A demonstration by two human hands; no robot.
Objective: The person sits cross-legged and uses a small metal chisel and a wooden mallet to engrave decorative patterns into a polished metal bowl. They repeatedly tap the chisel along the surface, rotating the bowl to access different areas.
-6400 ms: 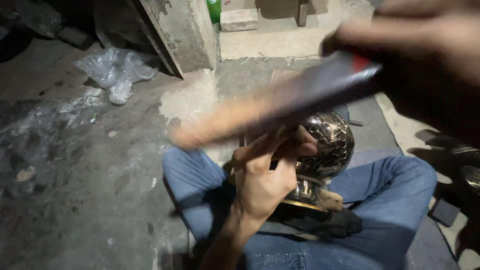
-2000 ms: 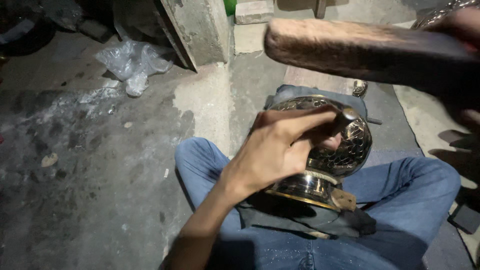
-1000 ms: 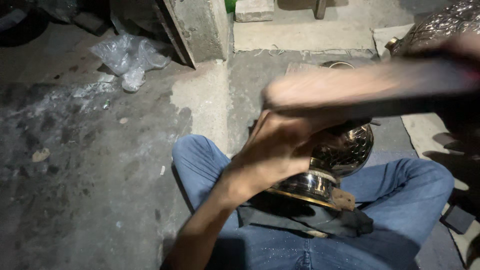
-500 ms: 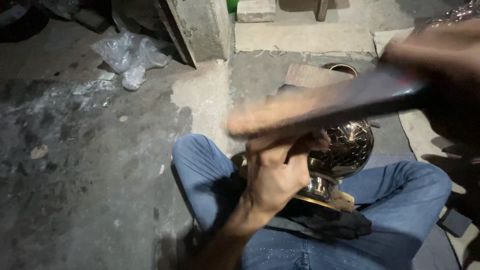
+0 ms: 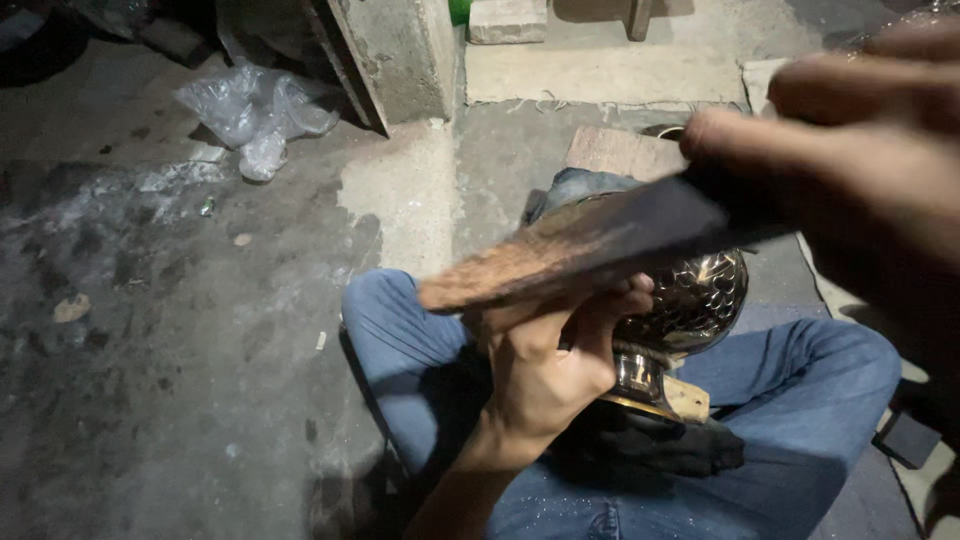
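The left hand [image 5: 545, 365] is closed on the shiny patterned metal vessel [image 5: 690, 300] in the person's lap, hiding its near side. Above the vessel, the blurred right hand [image 5: 850, 160], partly cut off, grips what seems a flat wooden paddle [image 5: 590, 250].

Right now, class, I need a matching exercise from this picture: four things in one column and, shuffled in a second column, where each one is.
Things
1. wooden paddle
2. shiny patterned metal vessel
3. crumpled clear plastic bag
4. concrete post

Places
A. on the floor, upper left
B. gripped in the right hand
C. standing at top centre
D. on the lap, under the left hand

Pairs: 1-B, 2-D, 3-A, 4-C
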